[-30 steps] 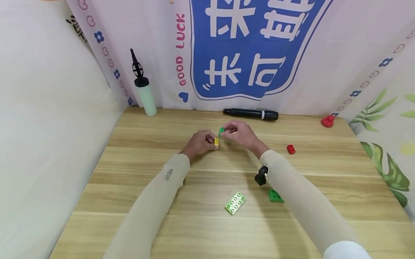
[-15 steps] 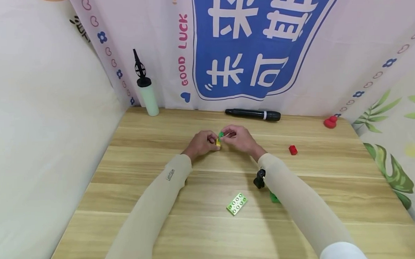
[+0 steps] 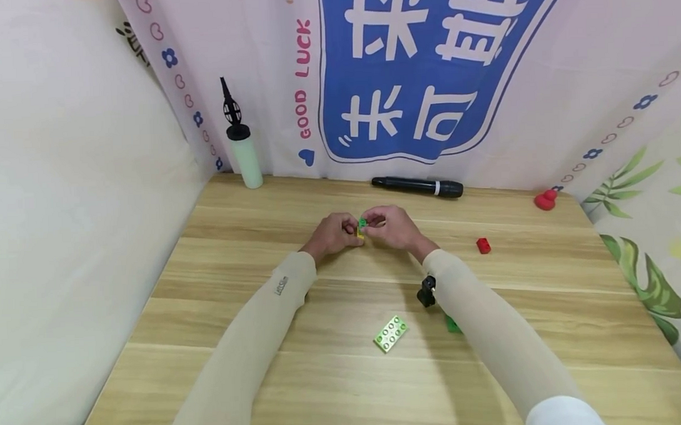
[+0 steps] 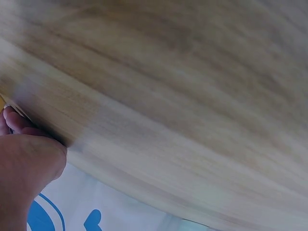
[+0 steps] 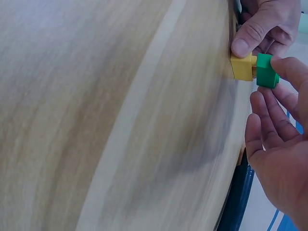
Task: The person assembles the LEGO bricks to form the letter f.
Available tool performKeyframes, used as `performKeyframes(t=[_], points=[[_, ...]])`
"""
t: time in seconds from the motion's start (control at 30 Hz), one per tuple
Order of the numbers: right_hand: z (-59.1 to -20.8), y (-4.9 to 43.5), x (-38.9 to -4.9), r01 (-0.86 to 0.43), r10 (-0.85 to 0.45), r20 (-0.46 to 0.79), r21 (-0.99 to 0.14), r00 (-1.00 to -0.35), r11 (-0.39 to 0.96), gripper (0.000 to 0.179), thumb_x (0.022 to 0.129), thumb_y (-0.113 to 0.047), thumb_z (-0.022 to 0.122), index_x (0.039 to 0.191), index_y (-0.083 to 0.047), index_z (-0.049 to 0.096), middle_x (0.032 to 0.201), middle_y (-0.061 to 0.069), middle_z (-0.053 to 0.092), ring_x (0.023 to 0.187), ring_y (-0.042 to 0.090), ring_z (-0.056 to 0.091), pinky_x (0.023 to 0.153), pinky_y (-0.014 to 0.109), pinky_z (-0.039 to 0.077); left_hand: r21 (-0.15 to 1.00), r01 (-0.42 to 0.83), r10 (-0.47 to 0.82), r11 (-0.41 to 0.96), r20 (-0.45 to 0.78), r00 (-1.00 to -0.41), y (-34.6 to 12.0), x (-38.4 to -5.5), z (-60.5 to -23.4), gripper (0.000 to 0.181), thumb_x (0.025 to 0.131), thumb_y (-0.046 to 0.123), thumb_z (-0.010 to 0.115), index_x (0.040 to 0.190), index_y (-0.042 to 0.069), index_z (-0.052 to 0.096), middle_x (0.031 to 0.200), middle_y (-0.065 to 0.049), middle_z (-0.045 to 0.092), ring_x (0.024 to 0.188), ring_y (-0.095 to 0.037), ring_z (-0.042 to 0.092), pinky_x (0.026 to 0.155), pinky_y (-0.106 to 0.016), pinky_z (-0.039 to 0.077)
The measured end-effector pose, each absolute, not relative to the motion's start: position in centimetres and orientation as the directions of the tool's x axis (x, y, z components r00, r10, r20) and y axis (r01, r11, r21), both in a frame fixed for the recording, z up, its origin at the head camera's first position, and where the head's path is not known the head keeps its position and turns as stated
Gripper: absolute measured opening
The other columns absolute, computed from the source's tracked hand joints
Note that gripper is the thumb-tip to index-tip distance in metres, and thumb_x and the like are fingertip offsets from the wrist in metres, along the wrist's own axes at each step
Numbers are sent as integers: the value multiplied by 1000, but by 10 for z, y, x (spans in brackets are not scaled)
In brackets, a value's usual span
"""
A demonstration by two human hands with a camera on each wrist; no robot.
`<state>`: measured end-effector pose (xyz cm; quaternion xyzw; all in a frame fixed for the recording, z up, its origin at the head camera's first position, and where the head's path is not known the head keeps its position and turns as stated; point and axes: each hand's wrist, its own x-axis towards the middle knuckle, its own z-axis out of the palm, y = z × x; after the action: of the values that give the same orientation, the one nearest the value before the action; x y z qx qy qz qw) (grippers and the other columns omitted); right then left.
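Note:
In the head view my left hand (image 3: pixel 332 233) and right hand (image 3: pixel 395 227) meet over the far middle of the table. The left hand pinches a small yellow toy building brick (image 5: pixel 241 67) under its thumb. Between thumb and fingertips, my right hand holds a small green building brick (image 5: pixel 266 70). The right wrist view has the two bricks lined up at the yellow studs, with a narrow gap showing between their bodies. Only a sliver of yellow brick (image 4: pixel 2 102) appears in the left wrist view, beside the curled left fingers.
A light green eight-stud brick (image 3: pixel 391 334) lies nearer on the table (image 3: pixel 323 375). Another green brick (image 3: pixel 452 323) is partly hidden by the right sleeve. A red brick (image 3: pixel 484 245) and red knob-shaped object (image 3: pixel 545 200) are rightward. A black microphone (image 3: pixel 417 186) and hand pump (image 3: pixel 245 156) stand behind.
My right hand has brought the green brick down and left onto the yellow one; they were apart a second ago. The left hand keeps its grip, and the view has shifted slightly.

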<state>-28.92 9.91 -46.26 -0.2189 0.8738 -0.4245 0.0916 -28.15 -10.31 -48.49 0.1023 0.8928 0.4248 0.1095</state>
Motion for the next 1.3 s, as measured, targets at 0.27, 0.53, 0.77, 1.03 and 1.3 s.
performKeyframes(t=[0.27,0.53,0.77,1.03,1.3], points=[[-461,97,-289,-319,-465,27,-761,-885,564,25,97,-11,79,119,-1,77,119,18,78,108,31,75,100,45,61,777,105,278,621,-93,-956,-103,-281,-484,25,89,17,90,107,7,74,98,-3,68,93,-16,59,90,-29,49],[-462,94,-288,-335,-465,27,-730,-885,596,22,96,-11,80,116,-3,79,117,14,79,106,28,75,97,42,61,775,106,275,623,-91,-957,-105,-282,-487,25,90,18,90,106,8,74,99,-3,69,94,-16,60,91,-30,49],[-460,91,-288,-342,-463,29,-714,-886,611,21,96,-11,80,115,-4,80,117,14,79,105,28,76,97,42,61,775,109,274,622,-85,-958,-105,-281,-487,24,90,17,90,104,8,74,97,-2,68,93,-16,60,90,-30,49],[-457,92,-288,-330,-455,18,-716,-890,616,20,95,-12,81,114,-5,81,114,13,80,103,26,75,95,42,61,773,120,276,623,-75,-958,-104,-281,-486,24,89,18,90,104,7,74,98,-3,69,93,-16,60,91,-30,49],[-457,92,-289,-315,-452,-2,-714,-892,626,22,96,-13,81,116,-6,80,115,13,80,105,26,75,97,42,61,776,116,270,621,-73,-960,-104,-281,-487,25,89,18,90,104,7,74,99,-4,70,94,-17,60,93,-31,50]])
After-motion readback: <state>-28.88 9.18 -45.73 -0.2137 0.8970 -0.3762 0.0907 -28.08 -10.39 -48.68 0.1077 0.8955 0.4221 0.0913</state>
